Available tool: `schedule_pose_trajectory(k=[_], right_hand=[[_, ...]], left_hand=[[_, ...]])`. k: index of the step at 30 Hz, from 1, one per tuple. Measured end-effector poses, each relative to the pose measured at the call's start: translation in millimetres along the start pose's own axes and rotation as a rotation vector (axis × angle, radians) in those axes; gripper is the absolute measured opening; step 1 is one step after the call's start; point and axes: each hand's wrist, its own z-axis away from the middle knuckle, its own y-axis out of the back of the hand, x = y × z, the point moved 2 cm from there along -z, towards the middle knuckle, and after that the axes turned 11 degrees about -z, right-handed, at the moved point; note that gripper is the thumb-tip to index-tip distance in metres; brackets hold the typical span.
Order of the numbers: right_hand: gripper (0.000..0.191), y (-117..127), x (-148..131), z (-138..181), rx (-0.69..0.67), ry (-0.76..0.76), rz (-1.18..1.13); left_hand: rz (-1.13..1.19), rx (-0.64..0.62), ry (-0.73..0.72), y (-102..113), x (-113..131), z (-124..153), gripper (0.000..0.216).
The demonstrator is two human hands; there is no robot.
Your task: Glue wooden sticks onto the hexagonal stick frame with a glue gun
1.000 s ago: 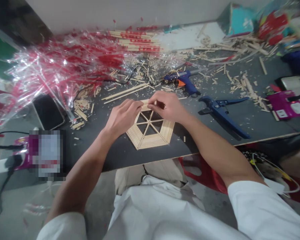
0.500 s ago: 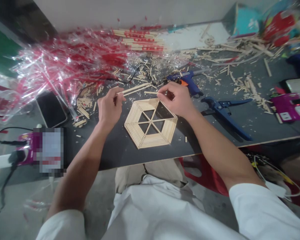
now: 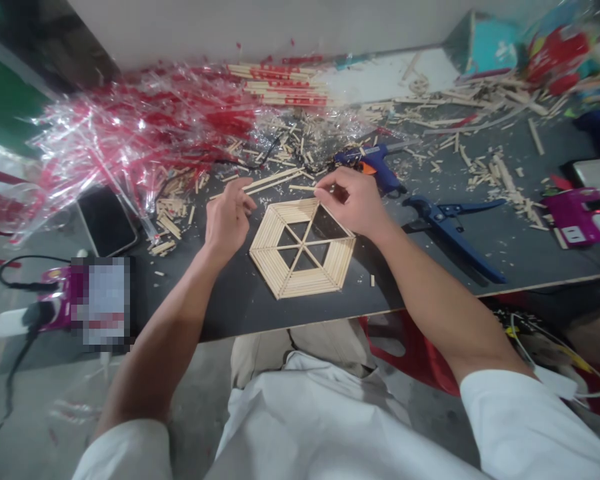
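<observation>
A six-sided frame of thin wooden sticks [image 3: 325,278] lies flat on the dark tabletop. Crossed sticks run through its centre, and its upper right side has only a thin edge where the other sides are layered. At that side's upper corner, my right hand [image 3: 355,200] pinches the end of a short wooden stick [image 3: 303,188]. Left of the frame, my left hand [image 3: 229,217] hovers with loosely curled fingers apart, seemingly holding nothing. Behind its fingers, longer wooden sticks [image 3: 275,179] lie on the table.
Blue cutters [image 3: 455,233] and a blue glue gun [image 3: 380,163] lie to the right. A phone [image 3: 107,220] rests at the left. Red and clear plastic wrappers [image 3: 145,127] heap up behind, with wood scraps [image 3: 167,223] scattered about. The table's front edge [image 3: 300,325] is near my lap.
My left hand has shifted slightly right and nearer to me, coming away from the longer sticks, which now show past its fingers. My right hand stays nearly still at the frame's corner.
</observation>
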Motion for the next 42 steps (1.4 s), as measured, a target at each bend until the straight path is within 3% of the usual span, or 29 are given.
schedule_pose_trajectory(k=[7, 15, 19, 23, 26, 28, 32, 35, 42], right_hand=[[0.016, -1, -4, 1, -0.023, 0.027, -0.031], [0.016, 0, -2, 0, -0.028, -0.019, -0.037], [0.019, -1, 0, 0, -0.014, -0.006, -0.035], [0.028, 0, 5, -1, -0.02, 0.006, -0.047], [0.032, 6, 8, -3, 0.0, -0.007, -0.064], [0.033, 11, 8, -3, 0.004, -0.031, -0.105], [0.034, 13, 6, -2, -0.171, -0.082, -0.272], [0.032, 12, 4, 0, -0.32, -0.075, -0.354], [0.02, 14, -2, 1, -0.455, -0.061, -0.353]], left_hand=[[0.078, -0.058, -0.01, -1, 3, 1, 0.034], [-0.04, -0.056, 0.018, 11, 25, 6, 0.023], [-0.066, -0.07, -0.254, 13, 45, 10, 0.02], [-0.053, -0.281, -0.56, 3, 66, 17, 0.024], [-0.062, -0.385, -0.543, -2, 72, 20, 0.034], [-0.039, -0.433, -0.497, -1, 73, 19, 0.029], [-0.022, -0.504, -0.456, 4, 75, 20, 0.033], [-0.067, -0.48, -0.465, 3, 78, 22, 0.028], [-0.074, -0.505, -0.524, 6, 64, 14, 0.044]])
